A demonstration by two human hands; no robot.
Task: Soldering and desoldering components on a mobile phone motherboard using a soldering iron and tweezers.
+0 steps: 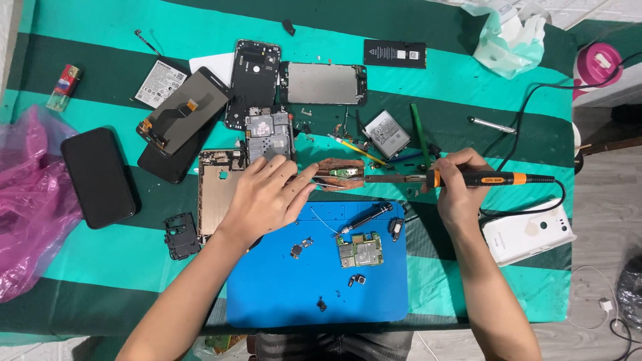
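Small green circuit board sits on a worn wooden block just above frame centre, probably so the heat stays off the blue mat below. Left hand lies spread, index fingertip pressing the block's edge to steady it. Right hand is wrapped around the orange-and-black soldering iron, tip reaching the board. Phone parts are scattered upper left, bigger circuit board parked on the mat.
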